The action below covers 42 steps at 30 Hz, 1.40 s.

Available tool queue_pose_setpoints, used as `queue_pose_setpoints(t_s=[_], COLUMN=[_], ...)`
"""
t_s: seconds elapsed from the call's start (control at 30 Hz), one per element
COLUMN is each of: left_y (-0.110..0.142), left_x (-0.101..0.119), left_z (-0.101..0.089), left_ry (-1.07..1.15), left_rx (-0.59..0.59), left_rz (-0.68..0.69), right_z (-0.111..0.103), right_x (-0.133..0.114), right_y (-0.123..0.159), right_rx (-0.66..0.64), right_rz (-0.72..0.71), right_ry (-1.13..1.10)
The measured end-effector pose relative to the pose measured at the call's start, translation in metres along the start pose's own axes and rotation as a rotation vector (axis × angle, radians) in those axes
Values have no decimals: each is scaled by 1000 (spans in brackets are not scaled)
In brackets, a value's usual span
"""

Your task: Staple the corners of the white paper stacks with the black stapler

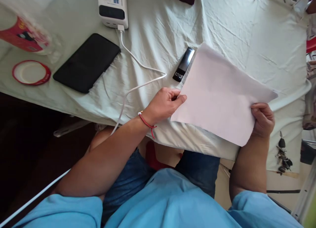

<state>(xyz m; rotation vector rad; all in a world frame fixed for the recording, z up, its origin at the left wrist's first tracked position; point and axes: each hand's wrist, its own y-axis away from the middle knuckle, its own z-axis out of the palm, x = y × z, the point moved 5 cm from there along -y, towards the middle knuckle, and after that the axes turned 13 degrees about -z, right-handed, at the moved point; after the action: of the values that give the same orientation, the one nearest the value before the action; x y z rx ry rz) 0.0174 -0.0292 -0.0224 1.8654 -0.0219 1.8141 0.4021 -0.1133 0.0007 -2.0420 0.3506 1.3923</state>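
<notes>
A plain white sheet of paper point(217, 96) is held slantwise over the front of the cloth-covered table. My left hand point(166, 102) pinches its left edge between thumb and fingers. On the opposite edge, my right hand point(263, 119) grips the sheet with its fingers curled. The paper's far right corner bends slightly. Just beyond my left hand, beside the sheet's upper left edge, lies a small black device with a glossy face point(184, 64). Whatever lies beneath the paper is hidden.
A white power bank point(113, 12) has a white cable point(145, 87) running across the table and off its front edge. Further left are a black tablet or large phone point(87, 62), a red-rimmed ring point(14, 73) and a plastic-wrapped red package point(24, 37). Keys point(283, 155) lie at right.
</notes>
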Motion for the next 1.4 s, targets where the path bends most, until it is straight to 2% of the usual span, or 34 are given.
queue_pose_setpoints(t_s=[0.2, 0.33, 0.47, 0.6, 0.73, 0.93, 1.2, 1.4], left_y=[-5, -7, -8, -8, -10, -9, -10, -10], left_x=[-4, -5, -4, -1, 1, 2, -3, 2], left_z=[-12, -13, -9, -9, -13, -16, -16, -12], left_ry=[54, 152, 178, 154, 90, 39, 29, 47], left_rx=[57, 93, 67, 23, 62, 98, 86, -4], left_rz=[6, -15, -51, -63, -43, 14, 5, 29], right_z=[18, 21, 22, 18, 14, 8, 9, 9], right_x=[12, 14, 16, 21, 26, 31, 26, 24], right_y=[-5, -5, 3, 5, 0, -3, -4, -3], right_rx=[-35, -8, -6, 88, 149, 139, 120, 93], right_rz=[38, 60, 125, 148, 138, 122, 132, 145], right_ry=[-271, -311, -215, -109, -116, -33, -9, -2])
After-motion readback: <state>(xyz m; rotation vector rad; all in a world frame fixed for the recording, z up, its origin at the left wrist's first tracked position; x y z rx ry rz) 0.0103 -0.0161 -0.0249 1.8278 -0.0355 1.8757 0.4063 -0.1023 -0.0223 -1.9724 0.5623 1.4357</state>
